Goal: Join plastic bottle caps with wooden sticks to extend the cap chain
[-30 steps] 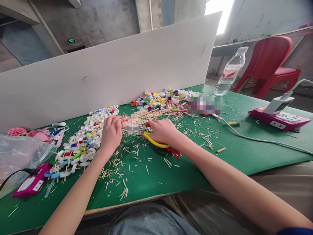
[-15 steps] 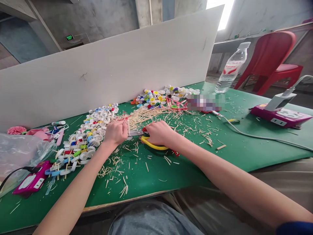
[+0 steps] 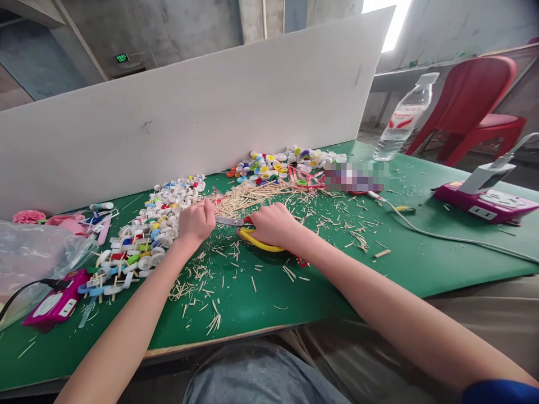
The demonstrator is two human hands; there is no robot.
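Observation:
My right hand is closed around the scissors, with its fingers in the handle loops. The scissors have yellow and red handles, and their metal blades point left to my left hand. The blades look closed or nearly so. My left hand is a fist beside the blade tips, and what its fingers pinch is hidden. Behind both hands lies a heap of thin wooden sticks. Cut slivers of wood are scattered over the green table in front of and around my hands.
Left stand many bottle caps, some with sticks through them, a purple power socket and a plastic bag. More caps lie against the white board. On the right are a water bottle, a cable and another socket.
My left hand has shifted slightly left and away from me. A pale stick end that showed by its fingers at the blades is no longer visible. The scissors stay in my right hand.

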